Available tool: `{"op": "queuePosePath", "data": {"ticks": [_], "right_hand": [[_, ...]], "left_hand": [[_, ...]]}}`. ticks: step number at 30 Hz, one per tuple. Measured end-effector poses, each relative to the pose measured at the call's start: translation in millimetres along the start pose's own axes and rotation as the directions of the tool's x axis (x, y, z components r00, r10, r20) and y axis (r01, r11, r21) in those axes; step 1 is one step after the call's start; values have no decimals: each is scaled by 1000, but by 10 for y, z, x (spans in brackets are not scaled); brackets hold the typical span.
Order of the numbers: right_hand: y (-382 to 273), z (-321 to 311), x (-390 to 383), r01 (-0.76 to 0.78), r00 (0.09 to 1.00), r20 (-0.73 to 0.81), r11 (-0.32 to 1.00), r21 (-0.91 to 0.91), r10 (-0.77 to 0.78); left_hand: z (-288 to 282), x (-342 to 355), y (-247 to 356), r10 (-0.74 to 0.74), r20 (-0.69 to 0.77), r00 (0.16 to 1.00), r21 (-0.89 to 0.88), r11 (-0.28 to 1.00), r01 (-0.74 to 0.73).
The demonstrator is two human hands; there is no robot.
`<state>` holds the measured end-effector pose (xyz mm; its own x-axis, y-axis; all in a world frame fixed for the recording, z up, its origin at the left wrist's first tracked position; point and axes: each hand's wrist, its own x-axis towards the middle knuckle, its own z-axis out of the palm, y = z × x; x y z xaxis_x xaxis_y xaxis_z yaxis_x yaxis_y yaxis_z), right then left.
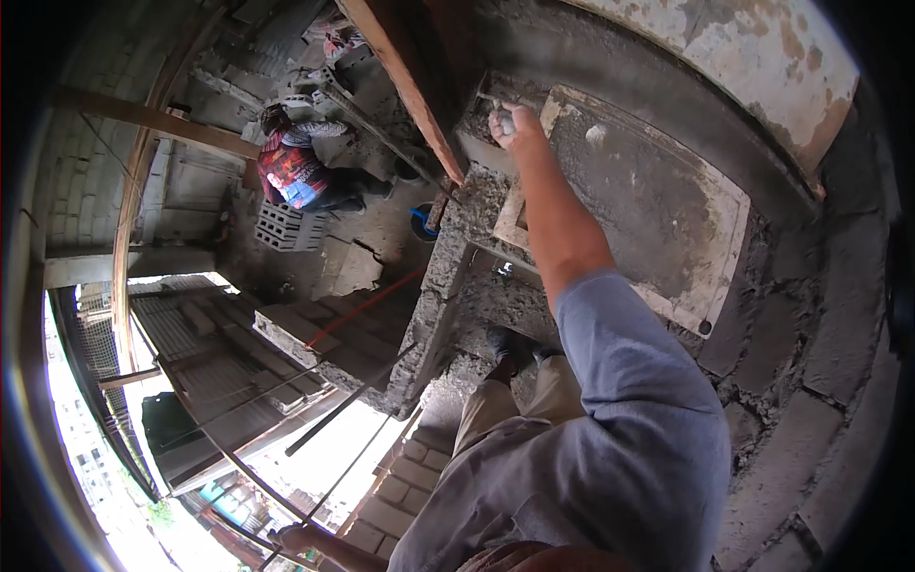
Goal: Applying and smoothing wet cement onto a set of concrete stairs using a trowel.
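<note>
My right arm reaches out to the far corner of a flat, pale-edged board (729, 229) smeared with grey mortar. My right hand (508, 126) is closed around a small tool with a thin, light metal part (488, 96) sticking out; its kind is hard to make out. A pale lump of mortar (596, 135) lies on the board near my forearm. At the lower left, my left hand (294, 538) is closed near a thin dark bar (250, 500), which it seems to grip. Its fingers are small and partly hidden.
Plastered wall (610, 57) and rough blockwork (782, 458) curve around the right. A wooden post (405, 81) rises beside a rough concrete ledge (443, 267). Below at left, a co-worker (305, 167) bends near hollow blocks (286, 227) and a blue bucket (422, 224). Bright openings drop away lower left.
</note>
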<state>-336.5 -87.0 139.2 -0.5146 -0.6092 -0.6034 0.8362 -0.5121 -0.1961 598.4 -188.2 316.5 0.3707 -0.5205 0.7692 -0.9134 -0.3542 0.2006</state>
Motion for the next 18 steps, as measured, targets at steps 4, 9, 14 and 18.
{"op": "queuePosePath", "data": {"ticks": [4, 9, 14, 18], "right_hand": [[44, -269, -31, 191, 982, -11, 979, 74, -191], [391, -187, -560, 227, 974, -4, 974, 3, -227], [142, -293, -455, 182, 981, -35, 968, -174, -190], [60, -436, -930, 295, 954, -22, 948, -123, -300]], "left_hand": [[41, 20, 27, -6, 2, 1000, -11, 1000, 6], [-18, -3, -103, -23, -5, 1000, 20, 1000, 23], [32, -8, -149, -18, -6, 1000, 19, 1000, 18], [111, -32, -225, -11, -31, 999, 40, 999, 13]]}}
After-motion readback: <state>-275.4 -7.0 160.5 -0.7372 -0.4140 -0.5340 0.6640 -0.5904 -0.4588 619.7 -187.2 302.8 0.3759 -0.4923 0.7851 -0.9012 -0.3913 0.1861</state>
